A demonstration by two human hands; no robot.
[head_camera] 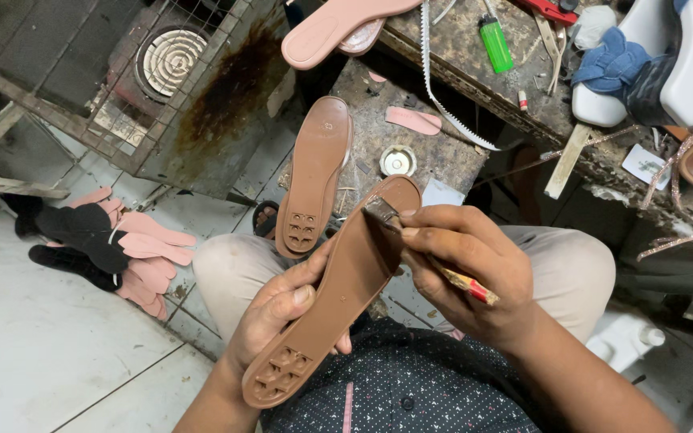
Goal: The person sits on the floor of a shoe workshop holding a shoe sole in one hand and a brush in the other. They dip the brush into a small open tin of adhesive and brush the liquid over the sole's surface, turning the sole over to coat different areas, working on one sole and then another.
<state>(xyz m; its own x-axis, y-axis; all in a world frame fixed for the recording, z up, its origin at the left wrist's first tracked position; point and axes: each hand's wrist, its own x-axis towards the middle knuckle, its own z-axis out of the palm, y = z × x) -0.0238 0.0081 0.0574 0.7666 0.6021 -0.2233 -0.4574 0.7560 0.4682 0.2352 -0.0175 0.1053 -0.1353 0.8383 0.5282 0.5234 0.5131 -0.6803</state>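
My left hand grips a brown shoe sole from below, its heel grid toward me and its toe pointing away. My right hand holds a small brush with a red-tipped wooden handle; its bristles rest on the sole near the toe. A second brown sole leans against a small stained work stand just beyond my knees.
A round tin and a pink insole piece lie on the stand. The bench behind holds a pink sole, green lighter, white zigzag strip and white shoes. Pink and black cutouts are piled on the tiled floor, left. A wire cage stands far left.
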